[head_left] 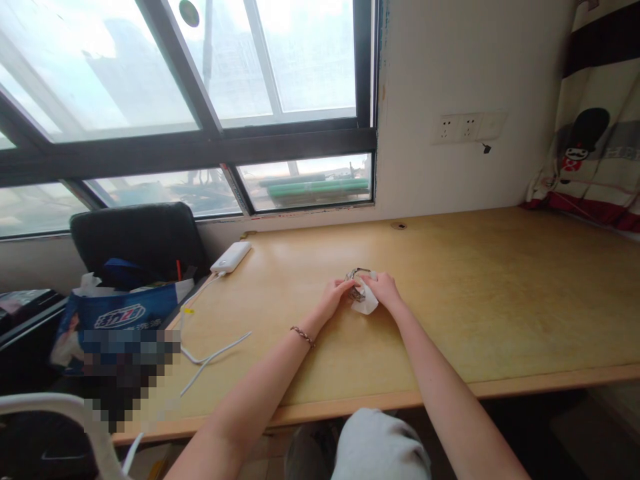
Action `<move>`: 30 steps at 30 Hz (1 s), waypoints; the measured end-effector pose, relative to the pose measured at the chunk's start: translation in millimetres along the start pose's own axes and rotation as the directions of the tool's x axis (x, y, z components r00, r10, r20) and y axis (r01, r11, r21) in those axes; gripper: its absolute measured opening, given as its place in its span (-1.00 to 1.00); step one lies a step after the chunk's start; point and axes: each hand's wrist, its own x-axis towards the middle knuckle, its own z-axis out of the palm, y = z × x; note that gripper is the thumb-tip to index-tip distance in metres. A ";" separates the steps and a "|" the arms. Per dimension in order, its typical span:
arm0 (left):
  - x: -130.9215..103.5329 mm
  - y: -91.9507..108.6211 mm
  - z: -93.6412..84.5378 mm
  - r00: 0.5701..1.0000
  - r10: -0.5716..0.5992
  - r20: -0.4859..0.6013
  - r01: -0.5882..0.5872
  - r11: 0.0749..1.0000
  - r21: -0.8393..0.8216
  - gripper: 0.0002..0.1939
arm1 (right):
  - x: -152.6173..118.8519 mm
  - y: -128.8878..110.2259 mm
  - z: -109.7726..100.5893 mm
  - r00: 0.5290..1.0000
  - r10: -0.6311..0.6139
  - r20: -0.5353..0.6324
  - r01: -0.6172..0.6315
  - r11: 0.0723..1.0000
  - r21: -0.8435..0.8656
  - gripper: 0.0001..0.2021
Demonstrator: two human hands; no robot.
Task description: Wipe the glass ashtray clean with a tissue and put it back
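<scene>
Over the middle of the wooden table [310, 360], my two hands come together around a small silver metal-band item that looks like a wristwatch [356, 292]. The thumb and fingers of my left hand [330, 299] are closed on its left side. My right hand [386, 289] pinches a white tissue [369, 304] against the band from the right. Part of the tissue hangs below my fingers. The watch's face cannot be made out, and my fingers hide some of the band.
A white power bank [231, 257] with a white cable [215, 357] lies at the table's left edge. Beyond that edge stand a black chair [137, 233] and a blue bag [120, 317]. A window and wall sockets [457, 128] are behind; a curtain [595, 133] hangs right.
</scene>
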 end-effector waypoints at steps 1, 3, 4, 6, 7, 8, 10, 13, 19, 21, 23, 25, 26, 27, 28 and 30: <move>-1.1 2.8 1.5 1.000 0.001 0.000 -0.001 1.000 -0.013 -0.61 | 1.5 2.1 2.3 0.999 0.046 0.018 -0.047 0.998 0.041 -0.58; -2.7 8.1 4.8 1.000 0.016 0.015 -0.015 0.998 -0.060 -0.58 | 3.4 5.0 5.5 0.994 0.094 0.056 -0.100 0.985 0.137 -0.60; -3.3 10.6 6.5 0.999 0.030 0.031 -0.027 0.996 -0.086 -0.55 | 3.7 5.6 6.3 0.993 0.102 0.061 -0.111 0.980 0.168 -0.62; -3.9 14.6 9.9 0.996 0.066 0.059 -0.058 0.990 -0.128 -0.51 | 2.6 4.8 5.7 0.994 0.106 0.030 -0.109 0.982 0.154 -0.65; -3.9 15.9 11.3 0.994 0.086 0.067 -0.076 0.988 -0.138 -0.51 | 1.1 3.6 4.5 0.995 0.100 -0.005 -0.099 0.989 0.107 -0.66; -3.6 16.6 12.3 0.993 0.103 0.065 -0.093 0.986 -0.138 -0.52 | -0.9 1.8 2.7 0.995 0.085 -0.048 -0.083 0.996 0.042 -0.67; -2.1 16.0 12.9 0.992 0.119 0.038 -0.114 0.987 -0.111 -0.56 | -6.3 -2.8 -2.0 0.990 0.031 -0.135 -0.048 0.991 -0.128 -0.70; 1.2 11.2 10.5 0.992 0.119 -0.029 -0.119 0.993 0.015 -0.60 | -15.1 -10.1 -9.3 0.982 -0.054 -0.180 -0.017 0.929 -0.370 -0.76; 2.4 8.4 6.4 0.983 0.178 -0.040 -0.169 0.972 0.163 -0.66 | -22.9 -17.9 -16.0 0.965 -0.143 -0.220 0.025 0.884 -0.467 -0.81; 0.8 10.4 6.4 0.989 0.148 -0.011 -0.145 0.980 0.134 -0.67 | -22.9 -18.0 -16.1 0.958 -0.160 -0.238 0.038 0.894 -0.447 -0.79; -0.7 11.0 6.1 0.995 0.102 0.006 -0.102 0.988 0.116 -0.67 | -22.3 -17.0 -15.9 0.950 -0.186 -0.251 0.066 0.905 -0.421 -0.78; -1.0 9.1 5.0 0.999 0.043 0.026 -0.045 0.996 0.081 -0.63 | -21.0 -15.5 -15.6 0.939 -0.220 -0.266 0.105 0.916 -0.386 -0.80; -0.7 7.3 4.2 0.999 0.016 0.036 -0.017 0.999 0.051 -0.62 | -20.0 -14.6 -15.4 0.931 -0.236 -0.277 0.126 0.924 -0.362 -0.81; 0.0 5.2 3.3 0.999 -0.006 0.045 0.006 1.000 0.013 -0.61 | -18.8 -13.7 -15.2 0.923 -0.250 -0.292 0.148 0.932 -0.331 -0.82; 1.0 2.9 2.2 0.998 -0.021 0.050 0.023 0.999 -0.029 -0.61 | -17.4 -12.8 -14.7 0.914 -0.259 -0.311 0.167 0.941 -0.295 -0.83; 3.5 -0.9 0.0 0.999 -0.036 0.039 0.040 0.992 -0.117 -0.63 | -14.2 -11.1 -13.2 0.902 -0.264 -0.342 0.200 0.957 -0.212 -0.83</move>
